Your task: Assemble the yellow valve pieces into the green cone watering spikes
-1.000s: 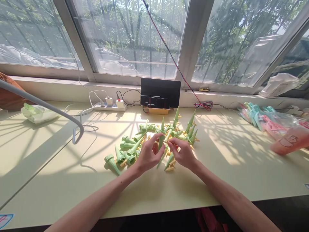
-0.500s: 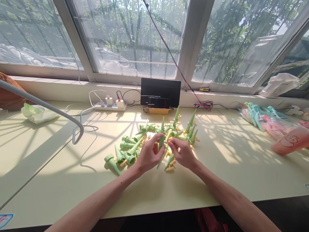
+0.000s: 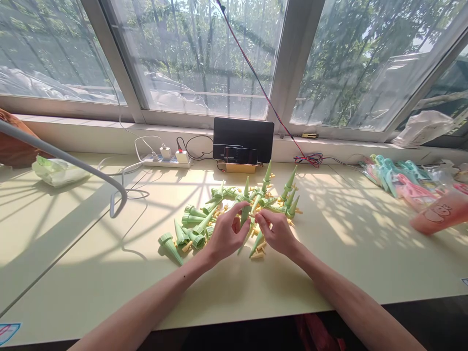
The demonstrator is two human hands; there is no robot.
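My left hand (image 3: 228, 233) is closed around a green plastic plant watering spike (image 3: 245, 214), with the thumb and index finger on either side of it. Just to the right, my right hand (image 3: 277, 231) has its fingertips pinched together at the spike's side. What the right fingers grip is too small and hidden to make out. Around and beyond both hands lies a pile of similar green cone-shaped spikes (image 3: 168, 246) mixed with small yellow valve pieces (image 3: 258, 255). Some spikes stand point up, others lie on their sides.
A dark tablet (image 3: 243, 134) leans at the back by the window, a phone (image 3: 240, 156) before it. A power strip (image 3: 168, 162) with chargers sits left of it. At right lie bagged plastic items (image 3: 387, 173) and a pink cup (image 3: 440, 214). A grey bent rod (image 3: 73, 161) crosses the left.
My right fingertips have shifted very slightly beside the spike. The left hand and the pile look the same.
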